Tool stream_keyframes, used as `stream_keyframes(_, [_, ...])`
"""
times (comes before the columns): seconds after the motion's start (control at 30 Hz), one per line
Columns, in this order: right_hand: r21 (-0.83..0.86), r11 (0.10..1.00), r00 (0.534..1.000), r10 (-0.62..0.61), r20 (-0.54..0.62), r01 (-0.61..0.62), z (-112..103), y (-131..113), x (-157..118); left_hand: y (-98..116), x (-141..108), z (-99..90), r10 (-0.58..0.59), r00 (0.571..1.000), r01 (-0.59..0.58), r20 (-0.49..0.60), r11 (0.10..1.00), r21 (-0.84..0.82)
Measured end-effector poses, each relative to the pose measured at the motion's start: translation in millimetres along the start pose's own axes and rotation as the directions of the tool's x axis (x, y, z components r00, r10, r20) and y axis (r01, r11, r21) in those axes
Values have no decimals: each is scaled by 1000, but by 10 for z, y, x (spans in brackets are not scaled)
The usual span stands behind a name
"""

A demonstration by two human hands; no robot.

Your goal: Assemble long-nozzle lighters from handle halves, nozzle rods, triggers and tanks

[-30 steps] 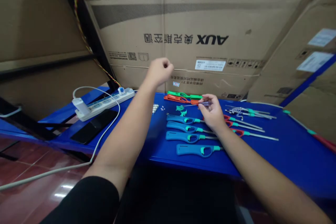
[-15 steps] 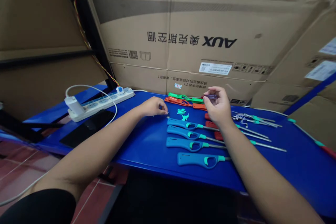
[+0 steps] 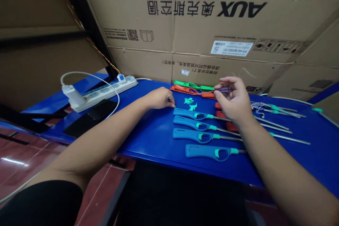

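My right hand (image 3: 234, 99) is closed around the purple handle of a screwdriver (image 3: 225, 89), its thin shaft pointing left over the orange lighter casings (image 3: 185, 89). My left hand (image 3: 161, 98) is low over the table, thumb and fingertips pinched together near its surface; anything between them is too small to make out. Just right of those fingertips lie small turquoise trigger pieces (image 3: 192, 106). Several blue long-nosed gas lighters (image 3: 193, 135) lie in a row below, metal barrels to the right. Green casings (image 3: 185, 84) rest at the back. My right hand and forearm partly cover red lighters (image 3: 232, 126).
A white power strip (image 3: 106, 91) with a plugged-in charger stands at the left, beside a dark phone-like slab (image 3: 91, 118). Metal barrels with white wires (image 3: 261, 107) lie at the right. A large cardboard sheet (image 3: 196, 24) rises behind the blue table (image 3: 148, 141).
The view has tilted down and moved closer, so the table's contents appear higher up. My left fingertips have drawn together at the table. The screwdriver stays in my right hand.
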State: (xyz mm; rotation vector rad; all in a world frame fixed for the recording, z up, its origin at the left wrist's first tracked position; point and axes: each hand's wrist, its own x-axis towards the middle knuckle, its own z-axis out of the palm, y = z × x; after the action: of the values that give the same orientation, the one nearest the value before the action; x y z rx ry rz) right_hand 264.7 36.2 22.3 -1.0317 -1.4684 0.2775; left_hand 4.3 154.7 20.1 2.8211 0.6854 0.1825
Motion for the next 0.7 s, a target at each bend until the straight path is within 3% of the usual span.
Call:
stream_keyframes(0.33, [23,1000,1000,0,25,-1,-8,-182,-46,-21,-160,-206,13,991,-16,-137,1000,-20])
stream_keyframes(0.53, [10,1000,995,25,99,-26,68,-313,-126,36,-34,3,15,996,-7,-83,995,96])
stream_keyframes(0.7, [25,997,993,64,100,-67,82,-263,-125,-21,37,124,-60,997,62,-51,997,55])
